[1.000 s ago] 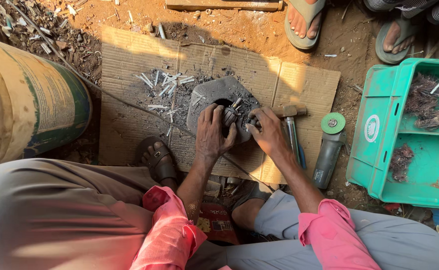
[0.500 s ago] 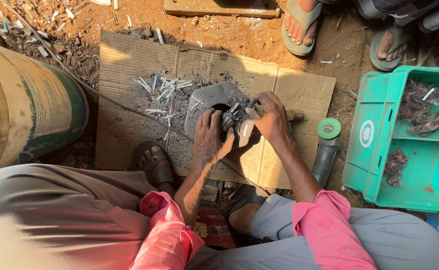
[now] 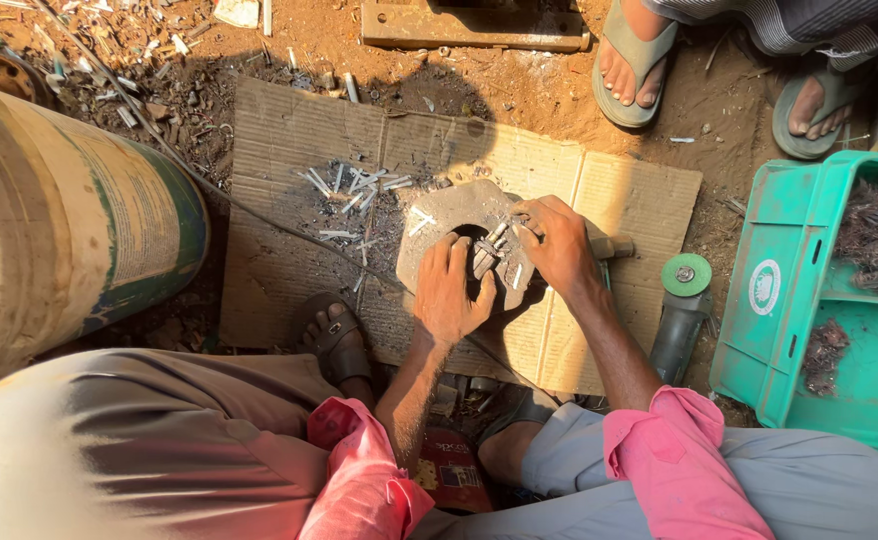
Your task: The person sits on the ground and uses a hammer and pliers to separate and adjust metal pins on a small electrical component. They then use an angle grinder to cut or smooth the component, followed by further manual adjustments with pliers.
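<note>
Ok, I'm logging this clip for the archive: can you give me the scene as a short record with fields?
setting: dirt ground, cardboard sheet as work mat
left hand: on a flat stone block, holding small metal pieces
right hand: gripping the same pieces from the other side
beside: angle grinder, green crate, large drum
scattered: short metal rods

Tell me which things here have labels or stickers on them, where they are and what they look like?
Big drum: lies at the left, tan and green, faint printed panel on its side.
Green crate: at the right, round white sticker on its wall.
Small red packet: between the person's knees, dark label patch.
No screens or signs.
</note>
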